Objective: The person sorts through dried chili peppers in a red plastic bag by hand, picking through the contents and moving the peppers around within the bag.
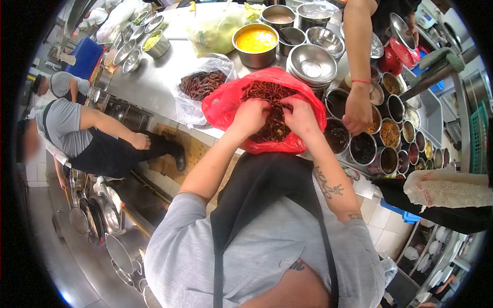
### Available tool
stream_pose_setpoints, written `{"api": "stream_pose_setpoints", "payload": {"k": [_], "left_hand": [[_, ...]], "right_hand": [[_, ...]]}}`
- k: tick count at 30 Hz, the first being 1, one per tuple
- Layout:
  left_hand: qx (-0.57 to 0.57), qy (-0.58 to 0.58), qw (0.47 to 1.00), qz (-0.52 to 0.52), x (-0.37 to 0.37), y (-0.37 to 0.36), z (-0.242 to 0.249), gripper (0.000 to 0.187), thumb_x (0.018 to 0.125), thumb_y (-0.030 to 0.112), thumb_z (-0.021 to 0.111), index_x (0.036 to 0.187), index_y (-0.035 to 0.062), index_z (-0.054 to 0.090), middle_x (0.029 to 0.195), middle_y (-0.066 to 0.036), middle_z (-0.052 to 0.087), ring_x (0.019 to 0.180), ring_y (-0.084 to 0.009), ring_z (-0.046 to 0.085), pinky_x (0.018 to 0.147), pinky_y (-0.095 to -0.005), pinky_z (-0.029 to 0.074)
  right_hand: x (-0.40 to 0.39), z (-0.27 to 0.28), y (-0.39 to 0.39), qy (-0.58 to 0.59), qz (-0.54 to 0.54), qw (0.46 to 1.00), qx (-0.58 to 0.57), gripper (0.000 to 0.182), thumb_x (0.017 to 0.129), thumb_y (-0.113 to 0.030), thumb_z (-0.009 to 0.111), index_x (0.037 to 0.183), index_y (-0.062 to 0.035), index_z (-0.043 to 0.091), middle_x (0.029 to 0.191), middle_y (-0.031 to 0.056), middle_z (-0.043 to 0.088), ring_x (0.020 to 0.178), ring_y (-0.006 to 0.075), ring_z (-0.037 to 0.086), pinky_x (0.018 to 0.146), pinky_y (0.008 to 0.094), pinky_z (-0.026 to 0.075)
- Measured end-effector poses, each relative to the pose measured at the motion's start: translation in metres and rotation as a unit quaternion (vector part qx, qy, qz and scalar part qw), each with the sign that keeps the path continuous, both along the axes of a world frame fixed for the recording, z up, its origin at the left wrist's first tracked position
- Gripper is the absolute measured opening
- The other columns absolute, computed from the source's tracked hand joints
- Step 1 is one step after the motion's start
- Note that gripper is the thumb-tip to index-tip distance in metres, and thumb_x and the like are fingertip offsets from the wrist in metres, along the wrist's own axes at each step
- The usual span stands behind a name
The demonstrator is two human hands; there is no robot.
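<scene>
A red plastic bag (218, 105) stands open against my apron at the edge of the steel counter. Inside lie dark red, dried, stemmy pieces that look like dried chillies (264, 91). My left hand (250, 117) is over the left part of the bag's mouth, fingers curled inward and closed. Facing it, my right hand (300, 119) has its fingers pinched together among the pieces. The fingertips are partly hidden, and whatever they pinch is too small to make out. A clear plastic bag (186, 110) with more dark red dried pieces sits just to the left.
Behind the red bag stand a pot of yellow-orange liquid (256, 41) and stacked steel bowls (313, 64). Another person's arm (358, 61) reaches down over several seasoning containers (363, 149) at the right. A co-worker (77, 123) stands at the left beside the cooking line.
</scene>
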State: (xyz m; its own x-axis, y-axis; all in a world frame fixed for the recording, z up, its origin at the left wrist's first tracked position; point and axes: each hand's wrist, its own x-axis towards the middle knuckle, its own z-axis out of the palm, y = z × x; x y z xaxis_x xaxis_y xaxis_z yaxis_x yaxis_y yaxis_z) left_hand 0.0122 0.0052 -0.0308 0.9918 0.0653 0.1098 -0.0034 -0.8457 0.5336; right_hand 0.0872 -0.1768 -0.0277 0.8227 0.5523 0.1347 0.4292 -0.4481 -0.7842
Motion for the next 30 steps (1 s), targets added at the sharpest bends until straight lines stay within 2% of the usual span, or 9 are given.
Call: {"api": "stream_pose_setpoints", "payload": {"k": [6,10,13,16,19,22,23,26,30], "left_hand": [[-0.131,-0.052,0.988,0.059,-0.009,0.007,0.025,0.017,0.086,0.008,0.067,0.101,0.0019,0.073,0.093,-0.020,0.070,0.090,-0.0360,0.068,0.083,-0.0395,0.053],[-0.163,-0.051,0.983,0.068,-0.013,0.008,0.030,0.017,0.089,0.012,0.068,0.101,-0.0001,0.072,0.090,-0.016,0.072,0.084,-0.0247,0.069,0.080,-0.0350,0.052],[-0.295,-0.007,0.952,0.081,-0.013,0.003,0.040,0.018,0.092,0.014,0.068,0.102,-0.0011,0.070,0.090,-0.008,0.072,0.082,-0.0157,0.066,0.077,-0.0311,0.052],[-0.484,0.044,0.869,0.090,-0.006,0.001,0.025,0.018,0.094,0.015,0.068,0.103,-0.0010,0.069,0.087,-0.002,0.069,0.077,-0.0092,0.060,0.070,-0.0259,0.049],[-0.387,-0.057,0.918,0.066,-0.004,-0.009,0.020,0.015,0.096,0.014,0.066,0.102,0.0009,0.068,0.081,0.001,0.064,0.071,-0.0063,0.054,0.065,-0.0230,0.045],[-0.545,-0.023,0.831,0.113,0.000,-0.008,0.020,0.013,0.097,0.016,0.065,0.098,0.0023,0.066,0.077,0.000,0.064,0.069,-0.0054,0.055,0.063,-0.0226,0.044],[-0.644,-0.028,0.758,0.096,0.004,-0.004,0.013,0.012,0.099,0.017,0.062,0.098,0.0048,0.064,0.076,0.002,0.060,0.067,-0.0051,0.052,0.060,-0.0221,0.041],[-0.658,0.023,0.745,0.110,0.001,0.004,0.010,0.013,0.100,0.017,0.059,0.103,0.0051,0.063,0.083,0.000,0.062,0.072,-0.0089,0.057,0.063,-0.0241,0.045],[-0.690,0.043,0.712,0.123,-0.005,0.002,0.013,0.013,0.101,0.016,0.056,0.106,0.0055,0.060,0.090,-0.002,0.062,0.079,-0.0133,0.061,0.068,-0.0274,0.050]], "right_hand": [[-0.005,0.006,0.006,-0.032,0.056,0.998,0.020,0.025,0.084,-0.014,0.068,0.105,-0.0020,0.071,0.099,0.0211,0.069,0.098,0.0401,0.066,0.089,0.0446,0.052],[-0.006,-0.001,0.010,0.006,0.074,0.997,0.026,0.019,0.085,-0.016,0.069,0.098,-0.0026,0.072,0.096,0.0215,0.069,0.094,0.0395,0.066,0.084,0.0440,0.053],[-0.009,0.006,0.009,0.061,0.068,0.994,0.055,0.014,0.087,-0.015,0.068,0.093,-0.0031,0.072,0.086,0.0213,0.068,0.083,0.0367,0.067,0.076,0.0416,0.053],[-0.009,0.008,0.010,0.115,0.045,0.990,0.072,0.012,0.089,-0.012,0.065,0.091,-0.0015,0.071,0.077,0.0179,0.068,0.071,0.0301,0.067,0.070,0.0377,0.053],[-0.007,0.012,0.012,0.229,0.015,0.965,0.127,0.014,0.090,-0.011,0.065,0.093,0.0013,0.070,0.076,0.0132,0.070,0.067,0.0230,0.066,0.068,0.0350,0.052],[0.000,0.005,0.011,0.330,0.002,0.905,0.267,0.019,0.089,-0.013,0.067,0.098,0.0040,0.069,0.079,0.0104,0.072,0.070,0.0200,0.066,0.069,0.0342,0.052],[0.002,0.001,0.011,0.354,0.001,0.878,0.322,0.022,0.089,-0.014,0.068,0.099,0.0048,0.068,0.080,0.0098,0.072,0.072,0.0196,0.067,0.070,0.0341,0.052],[0.001,0.001,0.011,0.137,-0.028,0.982,0.127,0.027,0.086,-0.014,0.070,0.106,0.0041,0.067,0.082,0.0126,0.072,0.075,0.0227,0.069,0.073,0.0353,0.053],[0.000,-0.007,0.002,0.067,0.047,0.993,-0.085,0.020,0.081,-0.012,0.070,0.097,0.0001,0.072,0.093,0.0211,0.071,0.087,0.0356,0.069,0.080,0.0426,0.053]]}}
